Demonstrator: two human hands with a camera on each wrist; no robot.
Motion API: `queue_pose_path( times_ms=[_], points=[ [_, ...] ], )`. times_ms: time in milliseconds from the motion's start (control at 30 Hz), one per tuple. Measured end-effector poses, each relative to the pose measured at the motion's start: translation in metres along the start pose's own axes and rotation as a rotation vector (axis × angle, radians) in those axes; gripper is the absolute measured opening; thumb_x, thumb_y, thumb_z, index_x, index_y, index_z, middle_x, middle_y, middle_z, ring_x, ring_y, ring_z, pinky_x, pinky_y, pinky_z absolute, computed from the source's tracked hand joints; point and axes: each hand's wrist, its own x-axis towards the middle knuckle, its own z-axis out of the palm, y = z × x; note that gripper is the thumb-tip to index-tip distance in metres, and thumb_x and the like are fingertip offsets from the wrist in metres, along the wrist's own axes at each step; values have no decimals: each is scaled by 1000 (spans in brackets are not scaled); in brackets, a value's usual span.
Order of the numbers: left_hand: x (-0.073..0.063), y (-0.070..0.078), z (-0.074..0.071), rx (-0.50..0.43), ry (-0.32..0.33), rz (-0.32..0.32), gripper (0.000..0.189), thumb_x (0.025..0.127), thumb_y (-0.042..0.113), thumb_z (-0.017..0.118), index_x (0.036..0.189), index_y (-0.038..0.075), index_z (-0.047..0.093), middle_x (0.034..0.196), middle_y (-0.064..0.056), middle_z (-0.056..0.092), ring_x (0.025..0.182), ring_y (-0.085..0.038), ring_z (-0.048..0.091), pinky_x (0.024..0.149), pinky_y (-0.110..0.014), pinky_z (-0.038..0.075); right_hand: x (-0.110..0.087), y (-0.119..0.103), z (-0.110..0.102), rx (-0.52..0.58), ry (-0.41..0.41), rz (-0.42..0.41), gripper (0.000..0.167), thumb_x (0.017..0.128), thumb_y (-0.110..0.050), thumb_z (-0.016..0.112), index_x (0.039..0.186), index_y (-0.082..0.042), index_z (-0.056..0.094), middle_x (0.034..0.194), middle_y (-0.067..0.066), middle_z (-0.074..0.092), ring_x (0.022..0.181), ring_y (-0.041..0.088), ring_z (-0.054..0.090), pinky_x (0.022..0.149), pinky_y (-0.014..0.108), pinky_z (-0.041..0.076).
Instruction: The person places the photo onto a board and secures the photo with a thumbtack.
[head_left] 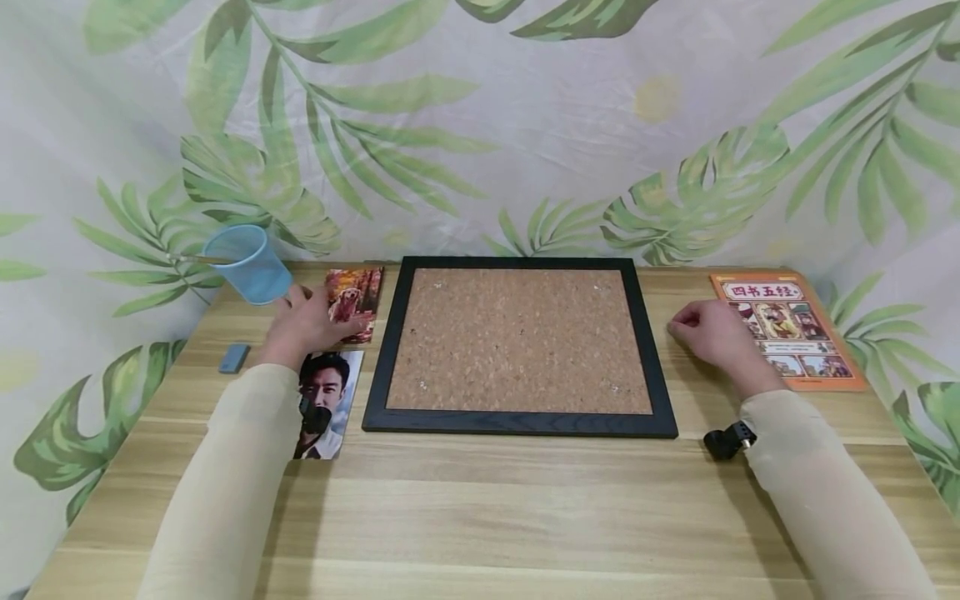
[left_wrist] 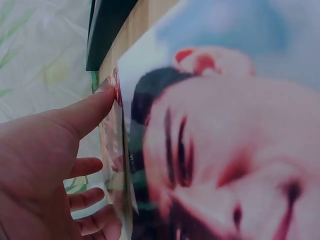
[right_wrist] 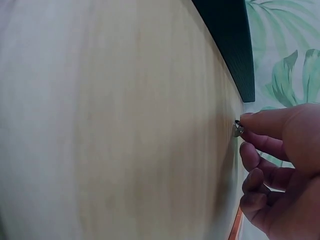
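Note:
My left hand (head_left: 303,321) reaches over a dog photo (head_left: 366,292) at the left of the table. Its thumb lies straight across the print, with the other fingers loosely bent along the left side. Just below that wrist lies a portrait photo (head_left: 330,387) of a person, large in the left wrist view. Between the two hands sits a black-framed cork board (head_left: 525,342). Right of it, my right hand (head_left: 705,329) pinches a small silvery pin-like piece (right_wrist: 238,129) between thumb and index finger, low over the table, the other fingers curled.
A blue mesh cup (head_left: 258,271) stands tilted in view at the back left, a thin stick inside it. Near it lies a small blue block (head_left: 234,358). An orange picture book (head_left: 795,329) rests at the right, partly behind my right hand. A leaf-printed cloth (head_left: 540,125) hangs behind the table.

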Motion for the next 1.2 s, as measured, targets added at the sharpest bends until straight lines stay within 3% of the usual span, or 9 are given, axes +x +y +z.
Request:
queue_pose_path(
  times_ms=[100, 233, 500, 633, 733, 800, 867, 1033, 1200],
  points=[
    [1, 0, 1, -62, -25, -3, 109, 102, 60, 65, 172, -2, 8, 166, -45, -6, 154, -70, 1, 116, -81, 30, 1, -1, 2, -6, 2, 6, 30, 107, -25, 64, 110, 3, 77, 104, 21, 75, 89, 32, 65, 81, 45, 50],
    [5, -2, 3, -110, -16, 10, 108, 102, 56, 68, 173, 0, 8, 166, -45, -3, 154, -68, 5, 117, -81, 29, 1, -4, 3, -14, 4, 15, 28, 108, -23, 63, 109, 3, 76, 103, 21, 75, 90, 33, 64, 80, 44, 48],
    [13, -14, 8, -181, 107, 83, 73, 104, 29, 69, 160, -9, 40, 156, -45, 32, 140, -57, 37, 118, -69, 36, -3, -9, 2, 12, 24, 17, 28, 109, -22, 60, 114, 3, 72, 108, 24, 72, 95, 36, 63, 83, 47, 48],
    [13, -19, 8, -236, 167, 124, 60, 105, 19, 66, 155, -10, 48, 129, -36, 60, 110, -43, 59, 96, -57, 51, -6, -12, 0, 35, 37, 8, 28, 110, -22, 58, 115, 2, 71, 106, 23, 71, 93, 34, 63, 78, 42, 46],
    [10, -22, 7, -311, 194, 123, 57, 106, 16, 63, 156, -8, 49, 102, -24, 66, 79, -27, 62, 72, -42, 51, -9, -15, -2, 40, 64, -4, 29, 111, -24, 57, 115, 2, 70, 104, 23, 71, 91, 34, 63, 76, 40, 45],
    [7, -24, 7, -357, 203, 113, 55, 107, 17, 61, 157, -5, 50, 97, -19, 66, 71, -20, 59, 64, -36, 49, -11, -17, -3, 45, 88, -12, 29, 111, -24, 57, 114, 2, 70, 103, 22, 71, 90, 33, 63, 75, 40, 45],
    [4, -25, 7, -393, 214, 105, 54, 109, 20, 58, 158, -2, 51, 102, -20, 67, 70, -18, 58, 62, -33, 48, -13, -18, -3, 54, 107, -14, 29, 111, -24, 57, 114, 2, 70, 101, 22, 71, 89, 33, 63, 75, 40, 45],
    [-5, -27, 7, -464, 240, 104, 52, 113, 26, 53, 158, 1, 53, 126, -25, 64, 89, -22, 58, 67, -27, 49, -16, -22, -5, 79, 120, -21, 28, 111, -22, 58, 114, 3, 71, 103, 23, 71, 89, 32, 63, 76, 39, 46],
    [-16, -25, 5, -486, 269, 118, 50, 112, 28, 55, 155, 3, 58, 123, -20, 64, 88, -19, 55, 66, -23, 47, -18, -22, -6, 94, 111, -18, 29, 111, -21, 56, 119, 3, 71, 108, 25, 70, 93, 35, 63, 77, 39, 46]
  ],
)
